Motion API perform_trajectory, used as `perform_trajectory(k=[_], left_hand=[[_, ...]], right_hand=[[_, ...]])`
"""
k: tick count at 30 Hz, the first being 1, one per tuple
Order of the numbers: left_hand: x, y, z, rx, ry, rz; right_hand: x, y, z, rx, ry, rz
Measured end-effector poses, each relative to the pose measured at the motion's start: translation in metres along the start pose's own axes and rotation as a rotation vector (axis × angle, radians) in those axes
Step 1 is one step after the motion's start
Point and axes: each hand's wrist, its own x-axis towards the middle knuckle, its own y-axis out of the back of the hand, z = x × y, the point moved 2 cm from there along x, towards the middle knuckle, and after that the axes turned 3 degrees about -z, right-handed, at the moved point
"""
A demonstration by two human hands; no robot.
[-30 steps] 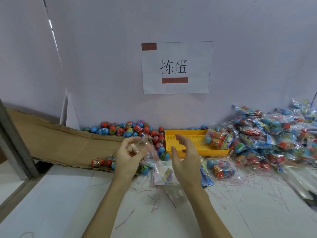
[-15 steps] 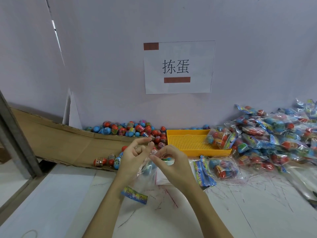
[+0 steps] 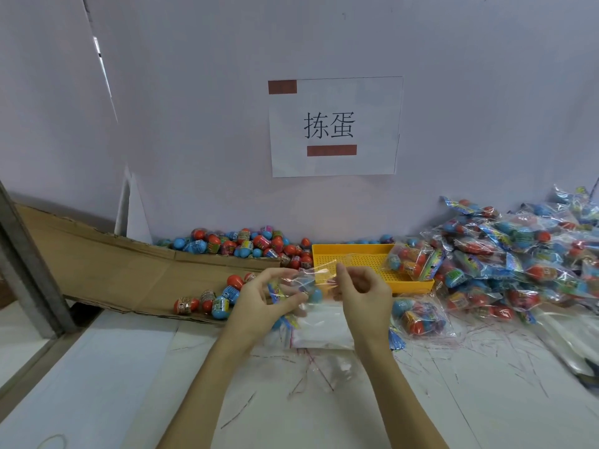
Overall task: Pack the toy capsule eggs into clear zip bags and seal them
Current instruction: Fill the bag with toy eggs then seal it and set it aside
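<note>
At the left edge of the frame a flattened sheet of cardboard [image 3: 107, 264] slopes along the wall, with a few loose capsule eggs [image 3: 207, 303] resting on its lower right corner and a larger heap of eggs [image 3: 246, 243] against the wall just above. Left of centre, your left hand [image 3: 262, 303] has its thumb and fingers curled in, pinching one side of a clear zip bag [image 3: 311, 280] held above the table — whether anything is inside it is hard to tell through the glare. Your right hand [image 3: 363, 293] pinches the bag's other side between thumb and fingertips, the remaining fingers curled. Below both hands a stack of empty bags [image 3: 324, 328] lies flat on the white table [image 3: 129, 384]. Just behind your right hand sits a yellow perforated tray [image 3: 366, 259], one filled bag [image 3: 410, 260] leaning on its right end. Another packed bag [image 3: 421, 315] lies lower right of the tray, and the right side of the frame holds a big pile of packed bags [image 3: 518, 254].
</note>
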Motion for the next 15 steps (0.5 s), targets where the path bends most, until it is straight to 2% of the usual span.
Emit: perform_trajectory(k=[3,6,10,15], left_hand=[[0.002,0.007,0.001,0.097,-0.046,0.122],[0.001,0.016,0.002,0.236,-0.113,0.162],[-0.001,0.016,0.003,0.282,-0.147,0.104],[0.0,0.014,0.004,0.217,-0.087,0.099]], right_hand=[[0.002,0.0,-0.003,0.292,-0.277,-0.198],[0.004,0.003,-0.004,0.426,-0.41,-0.417],[-0.001,0.004,-0.002,0.221,-0.403,-0.636],[-0.001,0.001,0.0,0.222,-0.342,-0.613]])
